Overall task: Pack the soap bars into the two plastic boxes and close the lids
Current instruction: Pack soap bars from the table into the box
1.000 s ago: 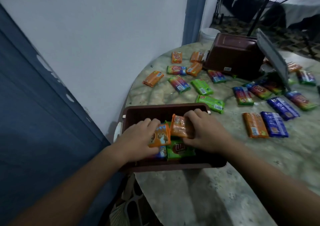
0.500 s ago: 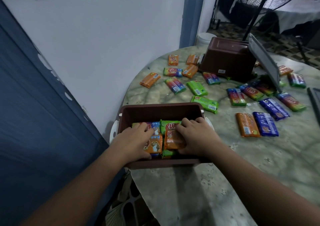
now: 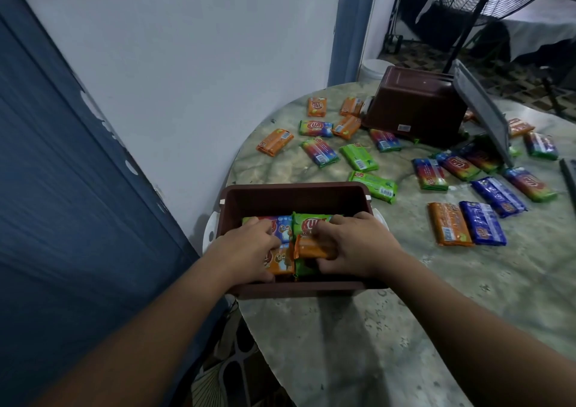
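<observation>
A person's two hands reach into an open brown plastic box [image 3: 296, 194] at the near left edge of a round marbled table [image 3: 389, 328], side by side but not touching: the left hand [image 3: 246, 250] rests curled on an orange soap bar [image 3: 280, 261], while the right hand [image 3: 352, 246] grips another orange bar [image 3: 308, 247] lying on green bars. Loose soap bars [image 3: 371, 185] — orange, green, blue, rainbow — lie scattered across the table beyond. A second brown box [image 3: 411, 104] stands at the far edge, its grey lid [image 3: 483, 110] tilted up.

Open room in the near box [image 3: 296, 199] behind packed bars [image 3: 307, 222]
</observation>
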